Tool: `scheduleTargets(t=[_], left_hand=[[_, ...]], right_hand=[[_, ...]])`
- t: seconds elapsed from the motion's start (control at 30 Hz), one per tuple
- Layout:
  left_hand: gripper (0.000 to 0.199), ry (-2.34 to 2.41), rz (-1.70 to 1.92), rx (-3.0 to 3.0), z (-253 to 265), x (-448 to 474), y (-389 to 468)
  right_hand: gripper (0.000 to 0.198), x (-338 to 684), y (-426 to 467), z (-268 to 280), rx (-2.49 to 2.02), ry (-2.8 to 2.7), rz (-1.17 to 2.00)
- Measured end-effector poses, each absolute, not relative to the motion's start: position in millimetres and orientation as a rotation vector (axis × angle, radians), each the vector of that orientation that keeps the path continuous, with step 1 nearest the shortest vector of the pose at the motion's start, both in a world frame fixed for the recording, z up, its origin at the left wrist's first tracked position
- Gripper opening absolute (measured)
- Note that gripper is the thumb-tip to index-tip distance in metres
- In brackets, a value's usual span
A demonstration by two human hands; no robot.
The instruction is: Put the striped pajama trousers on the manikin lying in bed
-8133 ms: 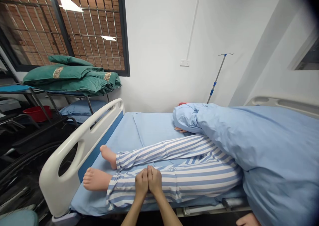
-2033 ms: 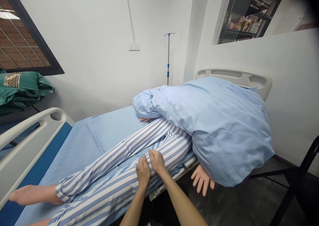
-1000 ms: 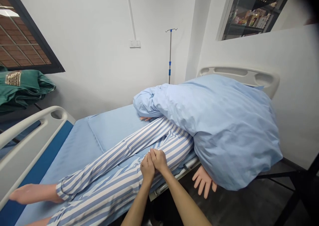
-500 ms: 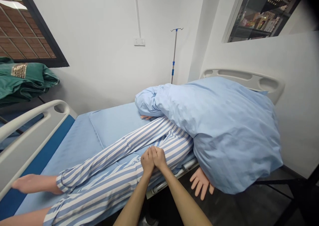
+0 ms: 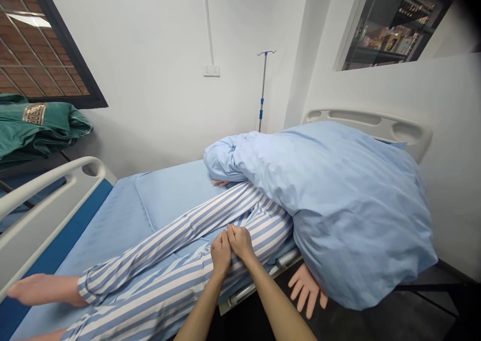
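Observation:
My left hand (image 5: 221, 253) and my right hand (image 5: 240, 241) are closed side by side, touching, over the near thigh of a manikin-like figure lying on a bed. The curled fingertips are hidden, so I cannot tell if they grip cloth. Beneath them are blue-and-white striped trousers (image 5: 165, 276), creased around the near leg. A light blue quilt (image 5: 338, 195) is heaped over the figure's upper body and head. From under it, one figure's hand (image 5: 308, 290) hangs past the near bed edge; another hand (image 5: 220, 182) shows at the far side. A bare foot (image 5: 45, 289) points left.
The bed's blue sheet (image 5: 169, 185) shows behind the legs. A footboard (image 5: 75, 190) stands left, a headboard (image 5: 376, 123) right. Beyond the bed are a drip stand (image 5: 262, 88) and a wall socket (image 5: 211, 70). Folded green cloth (image 5: 45, 128) lies at far left.
The view has tilted slightly, so the room sits a little lower in the picture. My two fists remain over the thigh, turned slightly against each other. The quilt looks unchanged.

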State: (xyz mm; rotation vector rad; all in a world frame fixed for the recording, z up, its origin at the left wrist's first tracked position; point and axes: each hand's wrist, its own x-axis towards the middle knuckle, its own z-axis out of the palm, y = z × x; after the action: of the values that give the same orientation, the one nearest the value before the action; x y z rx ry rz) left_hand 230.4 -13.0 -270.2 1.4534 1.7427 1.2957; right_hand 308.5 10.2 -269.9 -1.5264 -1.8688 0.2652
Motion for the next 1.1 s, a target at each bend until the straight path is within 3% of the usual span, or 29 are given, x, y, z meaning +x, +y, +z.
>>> scheduleTargets(t=[0.23, 0.83, 1.1], left_hand=[[0.036, 1.637, 1.473, 1.237, -258.1, 248.9, -0.7], [0.037, 1.816, 1.288, 1.458, -280.1, 255.2, -2.5], [0.037, 1.695, 1.336, 1.443, -258.6, 259.3, 13.7]], right_hand=[[0.046, 313.0, 14.8, -273.8, -1.466, -1.755, 0.354], [0.046, 326.5, 27.8, -257.3, -1.457, -1.785, 0.313], [0.044, 330.4, 29.4, -271.4, -1.432, -1.723, 0.334]])
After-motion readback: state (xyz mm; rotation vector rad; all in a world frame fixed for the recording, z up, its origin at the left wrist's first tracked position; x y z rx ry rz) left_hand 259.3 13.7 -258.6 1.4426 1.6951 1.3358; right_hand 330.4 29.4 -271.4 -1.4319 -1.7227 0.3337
